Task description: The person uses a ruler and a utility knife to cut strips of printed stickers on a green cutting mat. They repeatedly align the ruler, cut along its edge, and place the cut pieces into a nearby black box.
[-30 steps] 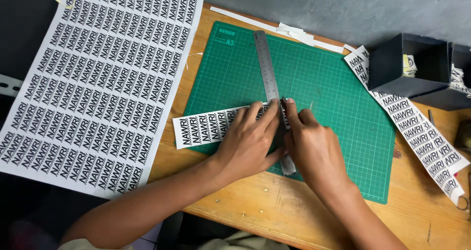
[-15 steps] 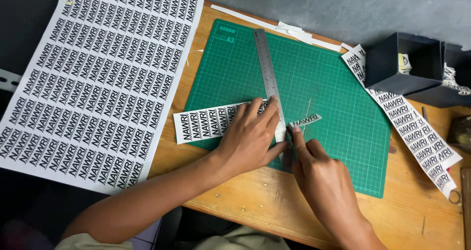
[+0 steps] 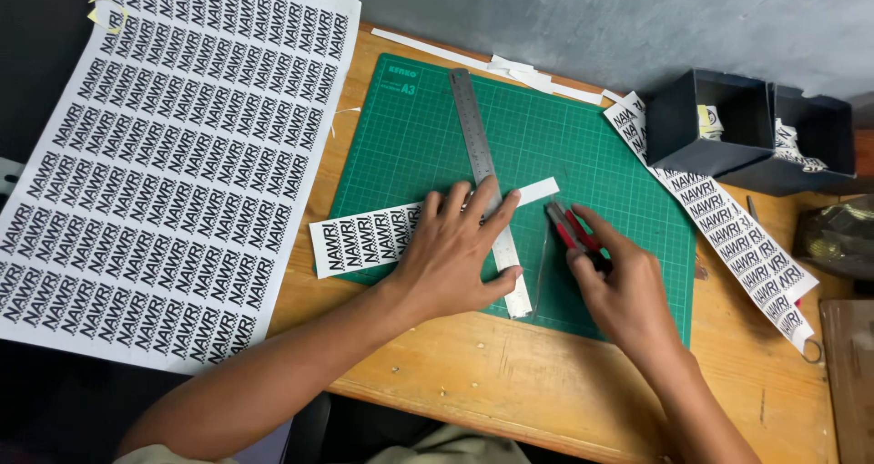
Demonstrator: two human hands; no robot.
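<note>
**Label strip mid-trim, one piece off, most left**

Pressing down on steel ruler with left hand, fingers spread flat across ruler and printed strip, gripping nothing. Holding red-and-black utility knife in right hand, fingers curled around the handle, blade end pointing up-left, just right of the ruler. Strip lying across the left edge of green cutting mat, running under the ruler; short white end poking out on the ruler's right side. Looking early in the work: most of the strip still uncut to the left of the ruler, big printed sheet lying whole at left on the counter, another long strip waiting at right beside two dark boxes holding some cut pieces.

Comparing with half a second back: small printed label piece lying right of the ruler then, gone from that spot now, white end showing there instead. Right hand sitting farther right and lifted off the ruler edge, knife now plainly visible. Left hand staying planted on ruler, strip barely shifted.
</note>
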